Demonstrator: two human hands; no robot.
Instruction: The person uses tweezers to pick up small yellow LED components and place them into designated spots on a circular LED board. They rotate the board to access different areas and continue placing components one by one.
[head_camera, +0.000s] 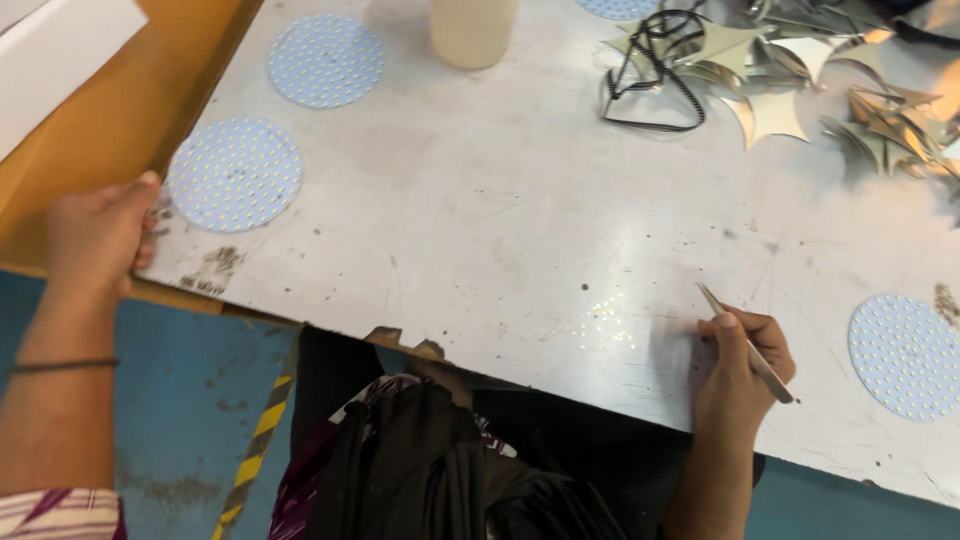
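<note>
The right hand (742, 352) has its fingers clamped on slim metal tweezers (745, 342), tips resting on the bare grey tabletop (480, 230) just ahead of the fingers, holding nothing. This looks like a pause between picks; a next pick would call for reaching to a disc. The left hand (95, 235) grips the tabletop's edge, fingers curled together, just beside a round white dotted disc (234, 174). Another disc (905, 356) lies right of the tweezers. Farther off: a third disc (325, 60), a pale bottle (473, 30), shiny star-shaped pieces (780, 70).
</note>
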